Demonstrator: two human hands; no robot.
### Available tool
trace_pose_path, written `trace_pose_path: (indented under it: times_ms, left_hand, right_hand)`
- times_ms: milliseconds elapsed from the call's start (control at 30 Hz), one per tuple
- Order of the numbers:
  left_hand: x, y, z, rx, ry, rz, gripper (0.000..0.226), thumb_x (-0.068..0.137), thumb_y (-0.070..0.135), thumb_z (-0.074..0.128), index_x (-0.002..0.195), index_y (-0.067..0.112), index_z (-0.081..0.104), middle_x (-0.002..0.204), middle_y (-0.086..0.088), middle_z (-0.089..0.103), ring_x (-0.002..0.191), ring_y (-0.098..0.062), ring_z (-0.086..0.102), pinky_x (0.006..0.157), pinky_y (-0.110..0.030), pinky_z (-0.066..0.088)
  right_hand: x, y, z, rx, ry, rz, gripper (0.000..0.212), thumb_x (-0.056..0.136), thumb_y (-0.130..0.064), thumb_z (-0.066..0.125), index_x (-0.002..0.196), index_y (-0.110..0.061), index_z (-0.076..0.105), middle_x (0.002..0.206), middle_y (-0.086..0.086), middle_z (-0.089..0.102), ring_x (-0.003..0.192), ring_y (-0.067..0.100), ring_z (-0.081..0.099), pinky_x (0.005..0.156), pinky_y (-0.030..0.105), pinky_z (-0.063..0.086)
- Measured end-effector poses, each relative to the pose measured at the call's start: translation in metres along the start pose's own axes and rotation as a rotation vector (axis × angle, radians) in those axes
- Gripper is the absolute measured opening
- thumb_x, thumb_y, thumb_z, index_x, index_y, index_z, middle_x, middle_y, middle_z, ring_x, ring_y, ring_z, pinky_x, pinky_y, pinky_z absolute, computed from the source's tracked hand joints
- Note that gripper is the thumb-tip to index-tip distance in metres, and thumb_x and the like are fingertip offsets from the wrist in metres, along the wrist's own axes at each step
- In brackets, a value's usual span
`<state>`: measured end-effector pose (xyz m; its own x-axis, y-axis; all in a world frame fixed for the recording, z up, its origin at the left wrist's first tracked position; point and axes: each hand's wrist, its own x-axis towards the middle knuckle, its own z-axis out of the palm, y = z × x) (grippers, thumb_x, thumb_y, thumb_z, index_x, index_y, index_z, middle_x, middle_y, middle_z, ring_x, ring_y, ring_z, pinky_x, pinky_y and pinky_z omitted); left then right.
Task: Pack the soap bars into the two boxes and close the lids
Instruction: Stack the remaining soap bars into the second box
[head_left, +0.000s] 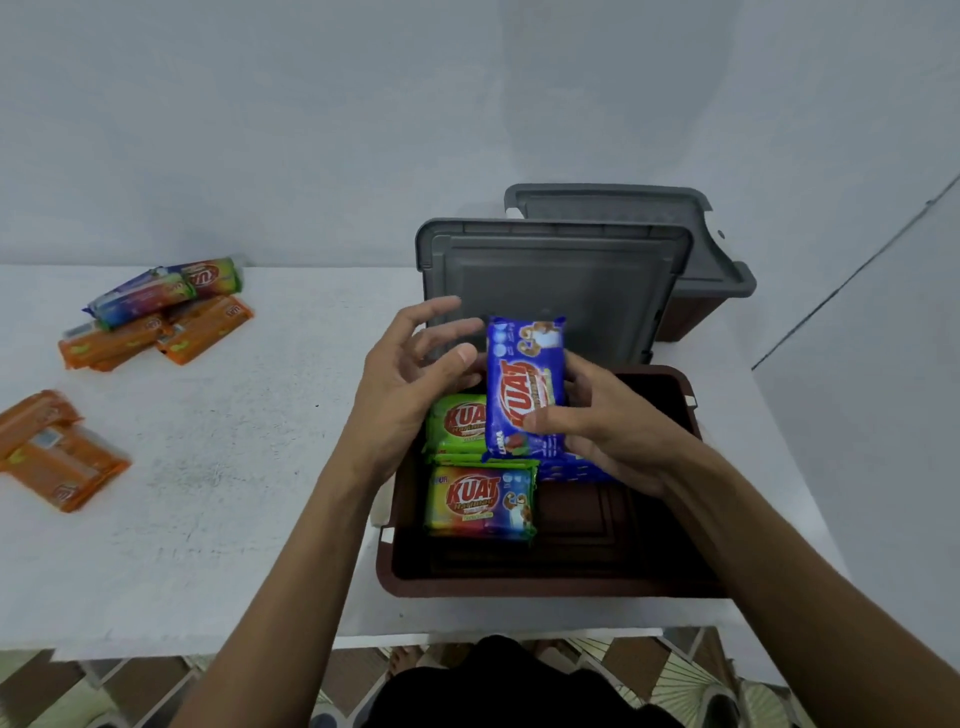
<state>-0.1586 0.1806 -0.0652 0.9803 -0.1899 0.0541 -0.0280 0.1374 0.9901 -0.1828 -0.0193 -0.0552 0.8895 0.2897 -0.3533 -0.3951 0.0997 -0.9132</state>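
A brown box (540, 584) stands open in front of me, its grey lid (556, 275) tipped up behind it. Inside lie green soap bars (480, 501), one more green bar (457, 423) and a blue bar (571, 472) under my hand. My right hand (618, 431) grips a blue soap bar (522, 384) above the box, thumb across its front. Beside that bar my left hand (410, 384) hovers with fingers spread and relaxed, holding nothing. A second brown box (696, 312) with its grey lid (623, 213) raised stands behind.
On the white table (234, 493), orange and multicoloured soap bars (161, 312) lie in a pile at the far left. More orange bars (57, 452) lie at the left edge. A pale wall rises behind the table; patterned floor shows below its front edge.
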Motion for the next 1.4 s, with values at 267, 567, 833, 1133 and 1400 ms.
trace_pose_path:
  times_ms: [267, 567, 833, 1133, 1400]
  left_hand:
    - [0.005, -0.02, -0.023, 0.366, 0.152, 0.074, 0.021, 0.095, 0.017, 0.059, 0.116, 0.018, 0.063, 0.108, 0.002, 0.069, 0.101, -0.014, 0.067, 0.074, -0.018, 0.053]
    - [0.003, -0.024, -0.028, 0.781, 0.198, 0.173, 0.02, 0.095, 0.024, 0.058, 0.114, 0.026, 0.062, 0.114, 0.011, 0.062, 0.102, -0.002, 0.057, 0.084, -0.018, 0.046]
    - [0.01, -0.042, -0.032, 1.052, 0.147, 0.167, 0.025, 0.092, 0.019, 0.061, 0.118, 0.02, 0.062, 0.12, -0.004, 0.059, 0.109, -0.023, 0.053, 0.087, -0.026, 0.038]
    - [0.009, -0.052, -0.033, 1.056, 0.186, 0.156, 0.026, 0.093, 0.012, 0.058, 0.118, 0.017, 0.064, 0.117, -0.007, 0.057, 0.107, -0.024, 0.055, 0.085, -0.024, 0.036]
    - [0.007, -0.055, -0.04, 1.019, 0.15, 0.146, 0.029, 0.096, 0.018, 0.055, 0.124, 0.021, 0.062, 0.117, -0.005, 0.058, 0.101, -0.019, 0.058, 0.083, -0.024, 0.042]
  right_hand:
    - [-0.014, 0.003, -0.033, -0.279, 0.439, -0.226, 0.03, 0.082, -0.021, 0.076, 0.105, -0.015, 0.057, 0.097, 0.004, 0.072, 0.086, 0.018, 0.073, 0.071, 0.039, 0.061]
    - [-0.031, 0.017, -0.051, -0.439, 0.494, -0.267, 0.018, 0.089, -0.015, 0.067, 0.105, -0.016, 0.059, 0.109, -0.008, 0.061, 0.098, 0.013, 0.066, 0.063, 0.026, 0.06]
    - [-0.008, 0.052, -0.052, -0.481, 0.55, -0.09, 0.025, 0.089, -0.018, 0.066, 0.112, -0.019, 0.057, 0.119, -0.005, 0.056, 0.115, 0.02, 0.057, 0.066, 0.026, 0.06]
    - [-0.009, 0.068, -0.047, -1.159, 0.59, 0.03, 0.045, 0.096, -0.035, 0.055, 0.137, -0.02, 0.043, 0.132, 0.012, 0.052, 0.116, 0.019, 0.054, 0.086, 0.03, 0.055]
    - [-0.011, 0.057, -0.039, -1.383, 0.56, 0.124, 0.053, 0.097, -0.043, 0.051, 0.143, -0.02, 0.038, 0.133, 0.012, 0.052, 0.117, 0.023, 0.057, 0.093, 0.036, 0.054]
